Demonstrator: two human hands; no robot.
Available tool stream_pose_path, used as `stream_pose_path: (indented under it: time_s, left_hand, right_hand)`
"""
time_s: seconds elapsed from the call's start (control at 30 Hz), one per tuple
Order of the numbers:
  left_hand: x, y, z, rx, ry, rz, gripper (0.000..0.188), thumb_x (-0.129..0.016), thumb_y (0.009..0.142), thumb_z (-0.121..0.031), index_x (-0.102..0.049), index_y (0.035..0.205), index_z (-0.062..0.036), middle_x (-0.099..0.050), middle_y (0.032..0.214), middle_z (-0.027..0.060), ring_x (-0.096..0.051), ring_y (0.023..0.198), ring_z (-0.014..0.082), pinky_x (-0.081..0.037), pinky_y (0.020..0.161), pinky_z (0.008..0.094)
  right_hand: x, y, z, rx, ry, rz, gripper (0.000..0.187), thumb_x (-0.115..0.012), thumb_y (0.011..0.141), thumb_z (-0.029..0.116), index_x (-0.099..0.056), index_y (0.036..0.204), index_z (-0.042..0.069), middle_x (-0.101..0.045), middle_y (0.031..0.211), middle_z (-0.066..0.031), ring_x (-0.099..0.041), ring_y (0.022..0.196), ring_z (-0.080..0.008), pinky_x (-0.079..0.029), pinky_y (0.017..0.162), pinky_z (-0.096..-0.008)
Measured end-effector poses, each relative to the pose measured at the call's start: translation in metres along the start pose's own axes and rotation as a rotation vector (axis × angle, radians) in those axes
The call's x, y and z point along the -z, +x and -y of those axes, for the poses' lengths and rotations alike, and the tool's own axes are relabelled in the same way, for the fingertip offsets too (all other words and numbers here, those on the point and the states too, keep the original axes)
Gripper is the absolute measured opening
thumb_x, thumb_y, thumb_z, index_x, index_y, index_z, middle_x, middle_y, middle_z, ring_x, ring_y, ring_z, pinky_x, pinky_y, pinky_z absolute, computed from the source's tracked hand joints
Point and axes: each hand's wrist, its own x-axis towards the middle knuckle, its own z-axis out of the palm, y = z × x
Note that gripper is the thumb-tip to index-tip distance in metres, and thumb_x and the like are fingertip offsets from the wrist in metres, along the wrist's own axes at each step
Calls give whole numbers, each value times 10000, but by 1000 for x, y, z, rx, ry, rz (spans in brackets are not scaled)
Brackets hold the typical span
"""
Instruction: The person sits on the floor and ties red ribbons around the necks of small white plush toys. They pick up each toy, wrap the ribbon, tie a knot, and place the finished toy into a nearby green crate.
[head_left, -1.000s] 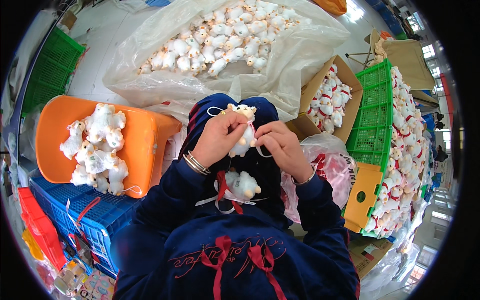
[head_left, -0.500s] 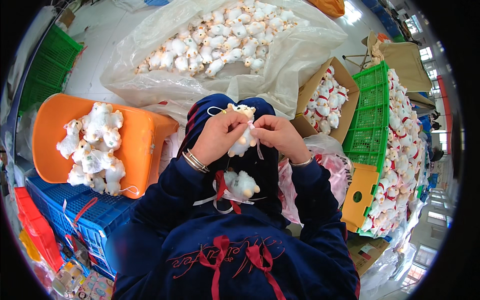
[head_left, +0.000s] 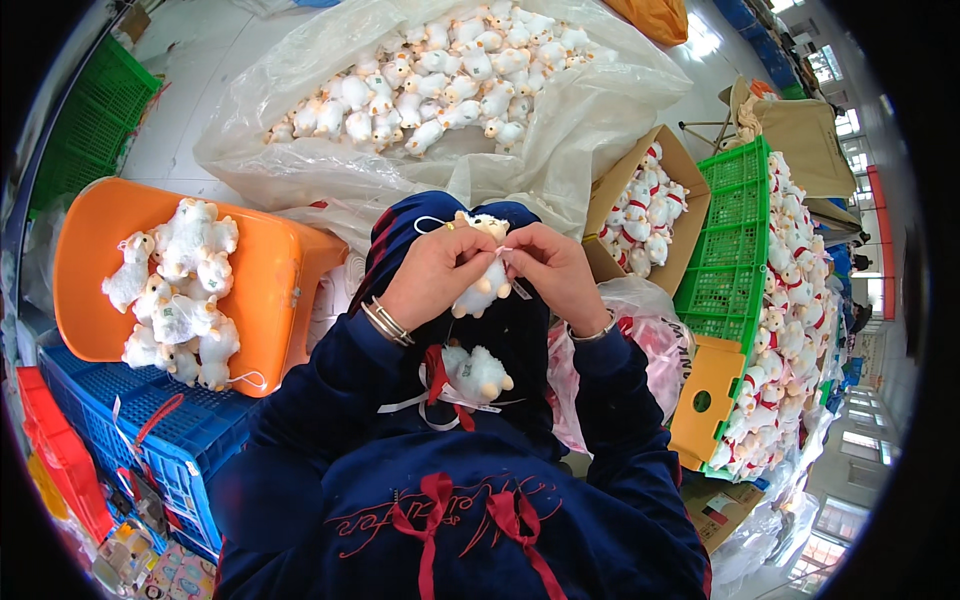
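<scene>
A small white plush animal (head_left: 482, 292) with a cream face and a white hanging loop is upright over my lap, facing me. My left hand (head_left: 438, 268) and my right hand (head_left: 556, 276) meet at its neck. Both are closed, thumb against forefinger, pinching a thin pale ribbon (head_left: 503, 252) there. One ribbon tail hangs below my right fingers. The knot area is partly hidden by the fingertips. A second white plush animal (head_left: 480, 375) lies on my lap nearer to me, beside red and white ribbons (head_left: 437, 375).
An orange stool (head_left: 90, 270) at the left bears several plush animals, above a blue crate (head_left: 200, 425). Ahead lies a clear plastic sheet (head_left: 260, 130) full of them. On the right, a cardboard box (head_left: 690, 235) and green crate (head_left: 722, 240) stand by red-ribboned ones.
My right hand has drawn slightly closer to the left at the plush animal's neck. The whole view has shifted a little; the other things stay in place.
</scene>
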Motion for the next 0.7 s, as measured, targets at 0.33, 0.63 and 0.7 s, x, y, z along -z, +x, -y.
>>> stream_pose_path:
  time_s: [0.33,0.63,0.7]
  left_hand:
    - [7,6,-2,-117,-33,92,101,-664,923,-101,-715,980,-36,-686,799,105,-655,713,223,-518,692,319]
    - [2,8,-2,-102,137,25,121,-688,905,-108,-710,949,3,-686,776,142,-637,680,215,-504,653,327]
    - [-2,8,-5,-49,159,-17,150,-691,882,-157,-720,902,-10,-686,770,174,-668,700,336,-522,656,395]
  right_hand:
    - [-6,10,32,-116,-198,31,113,-591,981,97,-639,1020,2,-647,774,-9,-600,635,-77,-487,594,-240]
    - [-19,14,37,69,-670,-4,163,-539,1008,185,-591,967,36,-667,868,-176,-648,803,-373,-507,689,-434]
    - [-28,8,42,113,-791,-76,167,-529,1013,194,-588,964,46,-661,915,-193,-623,882,-423,-498,723,-475]
